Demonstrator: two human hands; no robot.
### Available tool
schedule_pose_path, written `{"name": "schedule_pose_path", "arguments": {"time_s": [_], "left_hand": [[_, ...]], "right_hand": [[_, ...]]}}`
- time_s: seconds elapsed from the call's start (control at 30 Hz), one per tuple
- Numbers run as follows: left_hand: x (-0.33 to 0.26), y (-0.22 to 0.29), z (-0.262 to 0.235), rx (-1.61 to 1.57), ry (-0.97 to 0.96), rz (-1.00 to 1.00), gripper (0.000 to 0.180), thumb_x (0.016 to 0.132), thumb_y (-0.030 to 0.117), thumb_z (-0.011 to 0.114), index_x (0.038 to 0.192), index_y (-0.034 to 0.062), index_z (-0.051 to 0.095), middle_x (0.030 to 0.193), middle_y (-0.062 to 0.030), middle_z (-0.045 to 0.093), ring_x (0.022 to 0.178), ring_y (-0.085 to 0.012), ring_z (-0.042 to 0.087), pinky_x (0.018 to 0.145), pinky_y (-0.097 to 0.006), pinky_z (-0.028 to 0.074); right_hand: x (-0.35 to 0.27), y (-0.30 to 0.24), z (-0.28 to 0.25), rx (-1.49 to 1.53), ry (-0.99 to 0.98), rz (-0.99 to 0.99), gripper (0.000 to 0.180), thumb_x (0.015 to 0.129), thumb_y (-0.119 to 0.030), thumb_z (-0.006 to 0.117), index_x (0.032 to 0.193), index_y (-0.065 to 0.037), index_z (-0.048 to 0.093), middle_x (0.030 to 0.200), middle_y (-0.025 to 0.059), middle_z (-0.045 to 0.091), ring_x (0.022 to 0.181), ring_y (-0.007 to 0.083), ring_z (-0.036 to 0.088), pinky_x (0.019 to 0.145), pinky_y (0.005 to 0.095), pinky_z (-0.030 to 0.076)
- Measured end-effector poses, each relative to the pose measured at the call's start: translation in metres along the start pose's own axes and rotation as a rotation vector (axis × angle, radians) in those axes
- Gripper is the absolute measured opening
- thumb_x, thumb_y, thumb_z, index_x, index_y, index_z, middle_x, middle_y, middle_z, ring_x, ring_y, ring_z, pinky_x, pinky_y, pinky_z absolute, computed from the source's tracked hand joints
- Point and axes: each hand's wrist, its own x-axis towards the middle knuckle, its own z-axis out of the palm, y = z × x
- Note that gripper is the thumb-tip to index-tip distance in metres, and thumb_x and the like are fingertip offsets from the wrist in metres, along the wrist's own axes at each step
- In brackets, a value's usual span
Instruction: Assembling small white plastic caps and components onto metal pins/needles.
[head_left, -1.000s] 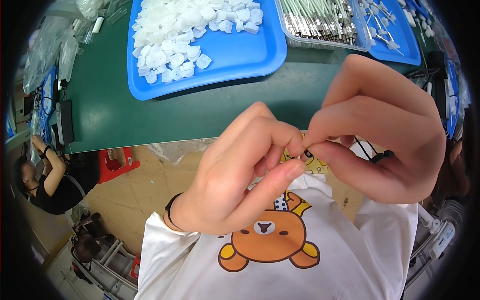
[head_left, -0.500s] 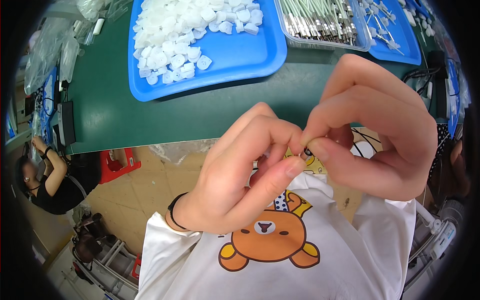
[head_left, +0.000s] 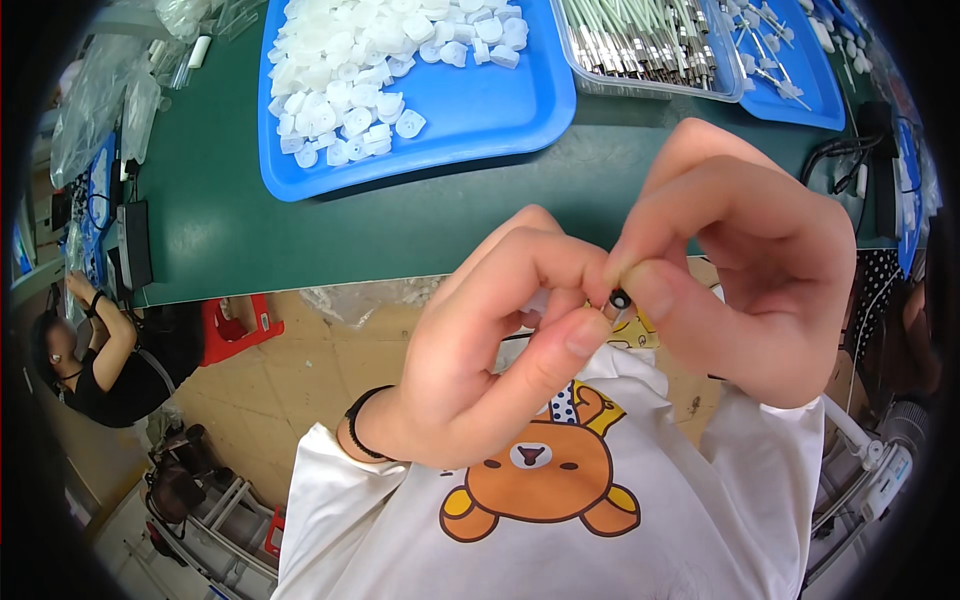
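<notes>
My two hands meet fingertip to fingertip in front of my chest, just off the near edge of the table. My right hand is closed in a pinch on a small black round piece with a pale centre, which shows below the thumb and forefinger. Thumb and forefinger of my left hand pinch right beside it. What lies between the left fingertips is too small and covered to name. A bit of something whitish shows inside the curl of the left fingers.
A blue tray holds many translucent white plastic caps. Right of it, a clear box is full of thin rods with metal ends; another blue tray has white stemmed parts. A person sits at left near a red stool.
My right hand has shifted slightly left and down and turned a little, so more of the black piece's round end shows. My left hand stays nearly in place, still pinching.
</notes>
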Motion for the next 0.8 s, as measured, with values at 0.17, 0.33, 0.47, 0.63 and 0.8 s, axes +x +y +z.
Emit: {"name": "schedule_pose_path", "arguments": {"time_s": [0.17,0.33,0.47,0.63,0.8], "left_hand": [[-0.001,0.007,0.007,-0.409,0.087,-0.238,0.028,0.077,0.027,0.049,0.083,-0.0007,0.045,0.076,-0.0044,0.043,0.063,-0.0077,0.037,0.055,-0.020,0.031],[0.001,0.004,0.015,-0.536,0.105,-0.264,0.027,0.079,0.025,0.046,0.083,-0.0015,0.045,0.074,-0.0033,0.042,0.062,-0.0067,0.037,0.053,-0.018,0.030],[0.001,0.008,0.019,-0.545,0.106,-0.329,0.028,0.081,0.024,0.041,0.086,-0.0031,0.045,0.076,-0.0039,0.042,0.063,-0.0076,0.037,0.054,-0.020,0.031],[0.005,0.005,0.010,-0.671,-0.022,-0.358,0.043,0.080,0.019,0.037,0.110,-0.0108,0.035,0.091,-0.0114,0.048,0.065,-0.0092,0.039,0.057,-0.020,0.034],[0.006,-0.003,0.015,-0.611,0.036,-0.223,0.049,0.079,0.010,0.036,0.120,-0.0109,0.020,0.110,-0.0186,0.042,0.069,-0.0147,0.045,0.064,-0.022,0.039]], "right_hand": [[-0.005,0.000,-0.005,-0.514,0.051,-0.285,0.016,0.059,0.004,0.057,0.076,0.002,0.055,0.072,0.0091,0.048,0.064,0.0171,0.046,0.055,0.0248,0.036],[-0.017,0.013,0.000,-0.654,0.062,-0.628,0.024,0.059,0.000,0.062,0.081,-0.004,0.055,0.080,0.0112,0.048,0.067,0.0214,0.048,0.053,0.0295,0.041],[-0.021,0.028,0.007,-0.713,0.148,-0.809,0.022,0.061,-0.004,0.062,0.082,-0.004,0.052,0.083,0.0122,0.048,0.065,0.0211,0.049,0.049,0.0291,0.044],[-0.029,0.022,-0.010,-0.427,0.094,-0.671,0.025,0.072,-0.011,0.057,0.092,-0.006,0.044,0.083,0.0113,0.047,0.063,0.0195,0.049,0.048,0.0282,0.043],[-0.038,0.024,-0.001,0.020,0.310,-0.381,0.024,0.077,-0.018,0.053,0.093,-0.006,0.040,0.080,0.0088,0.047,0.062,0.0176,0.047,0.052,0.0275,0.039]]}}
